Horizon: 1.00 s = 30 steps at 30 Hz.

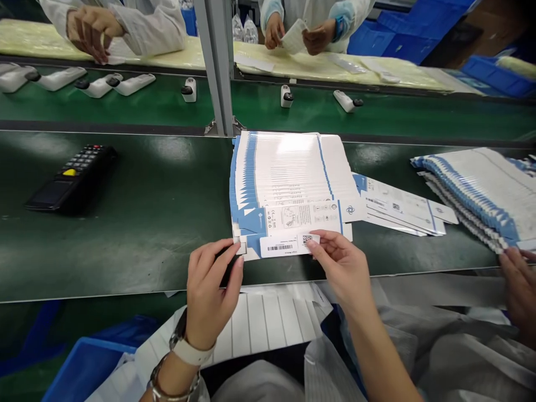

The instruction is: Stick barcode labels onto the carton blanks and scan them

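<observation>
In the middle of the green worktop lies a fanned stack of flat white-and-blue printed cartons (293, 167). A white label (281, 246) with a barcode and a square code lies over the blue-edged lower part of the front carton (301, 216). My right hand (341, 262) pinches the label's right end between thumb and fingers. The fingertips of my left hand (213, 287) touch the carton's lower left corner, with thumb and fingers apart, left of the label. A watch, a white band and a bracelet circle my left wrist.
Loose printed cartons (402, 206) lie right of the stack, then another carton pile (473, 190) beside a neighbour's hand (517, 279). A black handheld terminal (73, 176) rests at left. White devices (134, 85) sit on the green belt. Label sheets (268, 324) hang below the edge.
</observation>
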{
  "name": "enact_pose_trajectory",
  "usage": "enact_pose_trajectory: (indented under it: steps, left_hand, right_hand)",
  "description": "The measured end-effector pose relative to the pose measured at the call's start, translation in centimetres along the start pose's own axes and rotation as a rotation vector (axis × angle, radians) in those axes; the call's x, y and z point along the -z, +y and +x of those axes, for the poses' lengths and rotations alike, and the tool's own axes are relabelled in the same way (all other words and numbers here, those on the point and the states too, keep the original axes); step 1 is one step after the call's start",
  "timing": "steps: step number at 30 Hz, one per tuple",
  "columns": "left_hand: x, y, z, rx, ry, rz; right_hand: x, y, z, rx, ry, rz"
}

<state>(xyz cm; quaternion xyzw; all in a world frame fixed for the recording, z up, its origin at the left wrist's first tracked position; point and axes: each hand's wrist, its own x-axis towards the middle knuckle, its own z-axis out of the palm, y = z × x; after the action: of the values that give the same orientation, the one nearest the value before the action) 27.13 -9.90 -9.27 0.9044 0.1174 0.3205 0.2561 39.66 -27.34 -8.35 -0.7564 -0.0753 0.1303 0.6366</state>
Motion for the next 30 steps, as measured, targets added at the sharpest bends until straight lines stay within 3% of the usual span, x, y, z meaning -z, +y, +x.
enact_pose_trajectory:
  steps: [4, 30]
  left_hand:
    - [-0.24, 0.07, 0.18, 0.002, -0.065, 0.072]
    - [-0.45, 0.22, 0.16, -0.043, -0.129, 0.243]
  right_hand:
    - [-0.06, -0.15, 0.05, 0.01, 0.0, -0.01]
    - [-0.28, 0.1, -0.18, 0.052, 0.045, -0.078]
